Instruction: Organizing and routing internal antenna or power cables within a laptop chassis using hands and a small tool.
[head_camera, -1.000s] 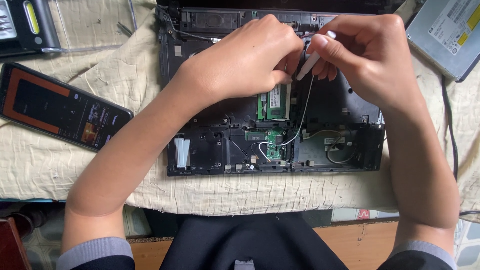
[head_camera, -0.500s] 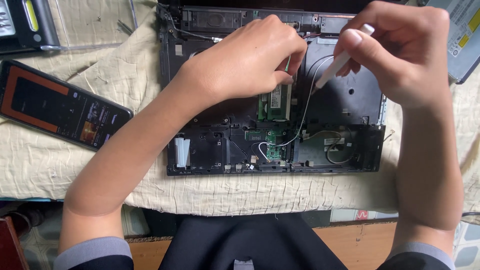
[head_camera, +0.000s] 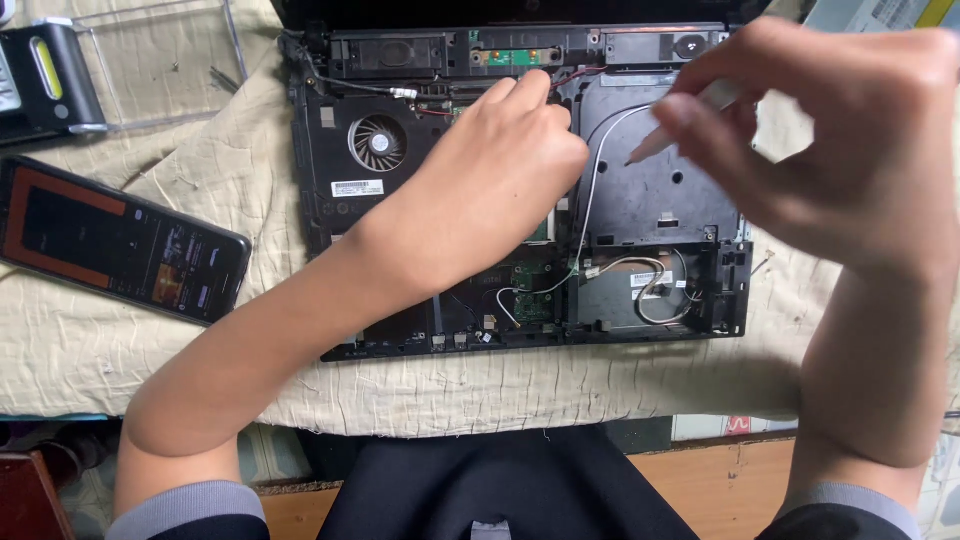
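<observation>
Opened black laptop chassis, keyboard and cover off, lies on a creased beige cloth w/ its round cooling fan at upper left. Left hand rests palm-down on middle of chassis, fingers curled, tips at the top edge near red and black wires; can't tell if it's pinching anything, as the fingertips hide what's under them. Right hand hovers above the right half, closed round a slim white pen-like tool; the tool sticks out left of the fingers, tip angled down-left just above the flat black bay. Thin white cable runs between the hands, left of the tool tip, not touching it. Black smartphone, lit screen, lies on cloth well left of chassis.
</observation>
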